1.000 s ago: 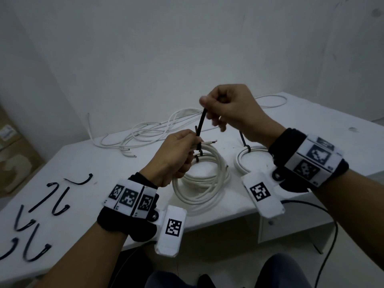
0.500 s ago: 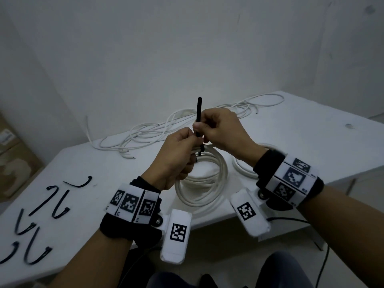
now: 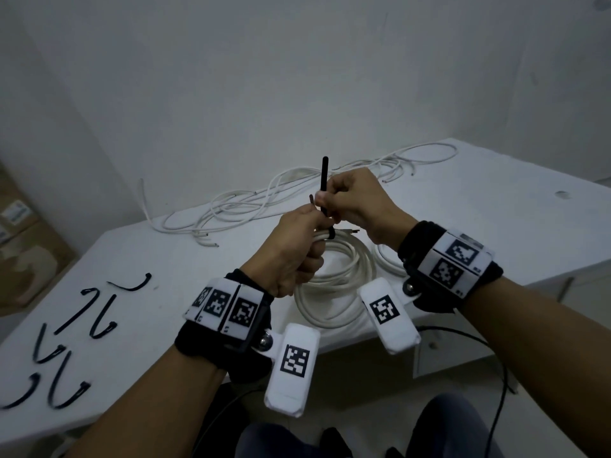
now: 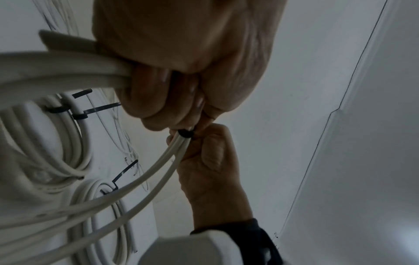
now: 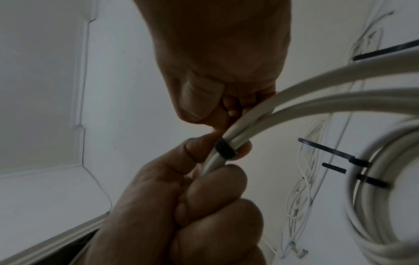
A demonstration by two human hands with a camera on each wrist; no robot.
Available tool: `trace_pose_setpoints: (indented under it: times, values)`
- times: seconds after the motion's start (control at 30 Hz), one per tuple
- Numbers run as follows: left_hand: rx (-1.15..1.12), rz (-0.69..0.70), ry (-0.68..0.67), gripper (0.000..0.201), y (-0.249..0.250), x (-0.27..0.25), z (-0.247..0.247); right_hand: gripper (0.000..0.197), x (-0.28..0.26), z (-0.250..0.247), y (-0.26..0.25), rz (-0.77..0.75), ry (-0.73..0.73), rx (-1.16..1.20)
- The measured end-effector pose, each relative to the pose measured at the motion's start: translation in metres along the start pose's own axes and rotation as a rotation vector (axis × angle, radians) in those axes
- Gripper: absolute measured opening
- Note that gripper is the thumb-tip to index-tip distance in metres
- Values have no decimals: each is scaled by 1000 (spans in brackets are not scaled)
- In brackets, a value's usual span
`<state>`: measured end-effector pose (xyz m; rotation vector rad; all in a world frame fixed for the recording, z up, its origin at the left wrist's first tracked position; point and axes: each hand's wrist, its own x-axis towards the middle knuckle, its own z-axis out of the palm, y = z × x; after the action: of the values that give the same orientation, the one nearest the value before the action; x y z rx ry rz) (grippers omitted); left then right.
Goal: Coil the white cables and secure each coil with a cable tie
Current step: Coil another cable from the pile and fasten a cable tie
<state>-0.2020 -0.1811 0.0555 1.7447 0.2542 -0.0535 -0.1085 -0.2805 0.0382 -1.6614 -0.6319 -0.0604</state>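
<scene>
Nearest me, the left hand [image 3: 291,246] grips the coil [image 3: 334,282] at the table's [image 3: 165,259] front edge, fingers curled round its strands. At one o'clock from it the right hand [image 3: 350,200] pinches the tie [image 3: 324,180], whose tail now stands well above the fingers; a second ago that hand was higher, pulling. So the loop looks snug, this coil nearly secured. Farther back, at twelve o'clock, loose cables [image 3: 264,200] wait; spare ties [image 3: 76,325] lie at nine.

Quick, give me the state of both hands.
Left hand: gripping the coiled white cable.
Right hand: pinching the black plastic cable tie.
</scene>
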Motion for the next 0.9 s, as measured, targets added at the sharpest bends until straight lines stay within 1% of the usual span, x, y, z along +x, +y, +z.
trace_pose_setpoints:
  times: [0.07,0.13,0.17,0.2,0.27,0.33,0.37,0.4,0.47,0.53,0.6,0.7,0.77,0.8,0.87,0.9]
  values:
    - [-33,-38,-5,26,-2,1,-2,28,-5,-2,1,-27,3,-31]
    - [-96,-92,-30,27,-3,3,-7,24,-11,-6,-2,-52,-14,-11]
    - [-136,-116,-42,27,-3,5,-11,22,-14,-8,-3,-33,-39,9]
    - [-170,-130,-47,26,-3,6,-15,25,-17,-11,-2,-3,-66,2]
    - [-208,-127,-36,24,-4,10,-23,32,-25,-16,2,19,-149,-74]
    - [-206,-103,-24,21,-3,15,-28,34,-34,-17,4,2,-251,-188]
    - [-195,-88,-27,18,-3,16,-29,35,-38,-16,4,-7,-265,-261]
    - [-185,-69,-34,17,-4,17,-28,35,-39,-15,5,-11,-242,-320]
    - [-187,-18,-32,22,-7,18,-25,36,-37,-14,9,-4,-138,-333]
    - [-204,29,1,30,-13,18,-22,39,-35,-14,16,12,-37,-274]
    - [-144,76,54,34,-22,17,-20,39,-34,-15,24,67,53,-191]
    - [-104,134,92,29,-38,11,-11,46,-35,-13,29,175,129,-35]
    - [-119,144,116,22,-45,11,-7,49,-37,-10,29,194,91,1]
    - [-121,138,141,18,-46,13,-7,46,-39,-9,28,185,45,-8]
    - [-163,112,188,11,-47,16,-9,35,-42,-10,27,158,-47,-67]
    - [-195,102,195,11,-47,18,-11,29,-42,-12,27,150,-76,-103]
